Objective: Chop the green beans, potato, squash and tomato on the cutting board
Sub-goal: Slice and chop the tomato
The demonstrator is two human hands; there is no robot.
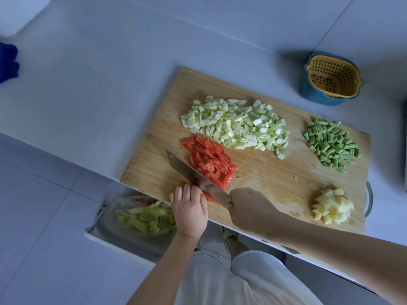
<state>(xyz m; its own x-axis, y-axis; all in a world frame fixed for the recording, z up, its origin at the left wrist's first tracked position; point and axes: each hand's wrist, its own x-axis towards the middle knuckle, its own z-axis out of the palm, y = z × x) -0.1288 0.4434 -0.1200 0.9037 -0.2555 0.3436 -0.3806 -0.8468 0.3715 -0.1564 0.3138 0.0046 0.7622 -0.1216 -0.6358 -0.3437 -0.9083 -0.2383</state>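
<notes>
Four heaps of cut vegetables lie before us on the wooden cutting board (264, 172), which sits askew on the pale worktop (99, 95), its near edge over the worktop's front edge. Toward the board's far left we see the squash (235, 124), the largest heap, in small white chunks with pale green skin. By the far right corner lie the green beans (330, 144), cut into short ribbed lengths. The potato (331, 206) is a small mound of pale yellow cubes at the near right corner. The tomato (209, 161) lies at the near left, a row of thin red slices leaning on one another, wet and seedy, with a last uncut bit at the board's near edge. We see the left hand (190, 208) on that bit, fingers curled tight and knuckles turned to the blade. The right hand (248, 208) is closed in a full grip round the handle of the knife (189, 170), a broad steel cleaver whose blade stands between the slices and the held bit. Beyond the board's far right corner stands a yellow strainer basket (332, 79) in a blue tub. Below the near left corner, green peelings (145, 216) fill a clear tray.
</notes>
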